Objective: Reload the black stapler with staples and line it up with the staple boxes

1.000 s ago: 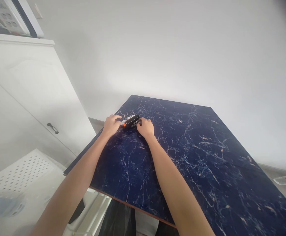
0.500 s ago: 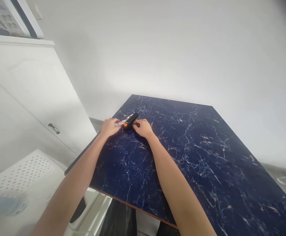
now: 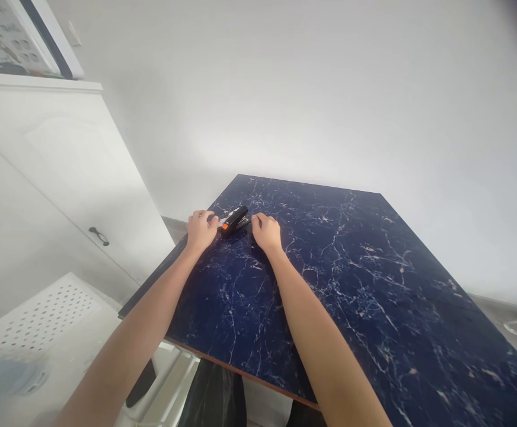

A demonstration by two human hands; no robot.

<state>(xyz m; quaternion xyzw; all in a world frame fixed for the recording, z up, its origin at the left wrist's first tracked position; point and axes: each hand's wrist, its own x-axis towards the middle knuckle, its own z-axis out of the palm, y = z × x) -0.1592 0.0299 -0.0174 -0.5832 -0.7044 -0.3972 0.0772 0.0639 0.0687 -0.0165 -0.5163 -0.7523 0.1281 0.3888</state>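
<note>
A black stapler with an orange end lies on the blue marble-patterned table, slanting away to the right. My left hand is closed at its left side, the fingers around a small white thing that shows only in part, between hand and stapler. Just right of the stapler, my right hand is closed in a pinch, a little apart from it. Whatever its fingertips hold, if anything, is too small to make out.
A white cabinet with a dark handle stands left of the table. Below it on the left are a white perforated surface and a clear plastic container. The wall rises behind the table's far edge.
My right hand has moved off the stapler, a little to the right. My left hand has shifted slightly, and less of the white thing with red print shows now.
</note>
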